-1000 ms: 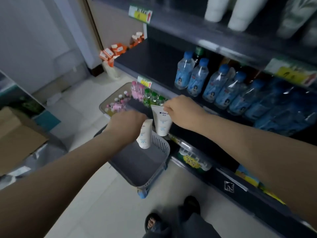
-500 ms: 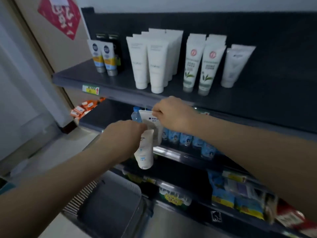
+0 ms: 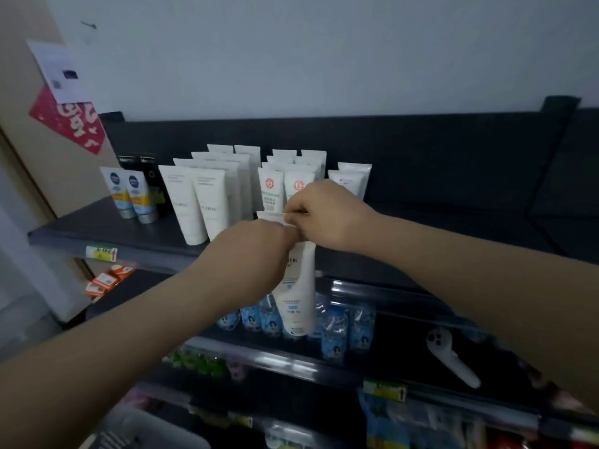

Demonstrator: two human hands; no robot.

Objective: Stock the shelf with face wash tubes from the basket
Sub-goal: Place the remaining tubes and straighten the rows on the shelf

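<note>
My left hand (image 3: 249, 254) and right hand (image 3: 327, 218) meet in front of the dark top shelf (image 3: 97, 228). A white face wash tube (image 3: 296, 296) hangs cap down from between them, its upper part hidden behind my left hand's curled fingers. My right hand pinches a flat crimped tube end (image 3: 270, 215) just above my left hand. Whether that end belongs to the hanging tube or to a second one I cannot tell. The grey basket (image 3: 146, 429) shows at the bottom left.
Rows of tubes stand on the top shelf: blue-yellow ones (image 3: 129, 196), tall white ones (image 3: 194, 202), red-logo ones (image 3: 270, 192) and white ones (image 3: 351, 179). The shelf right of them (image 3: 453, 228) is bare. Small water bottles (image 3: 334, 328) and a white handheld device (image 3: 453, 358) occupy lower shelves.
Both hands rose with their tubes from above the basket to top-shelf height and came closer together. My view tilted up, so the basket slid to the bottom edge.
</note>
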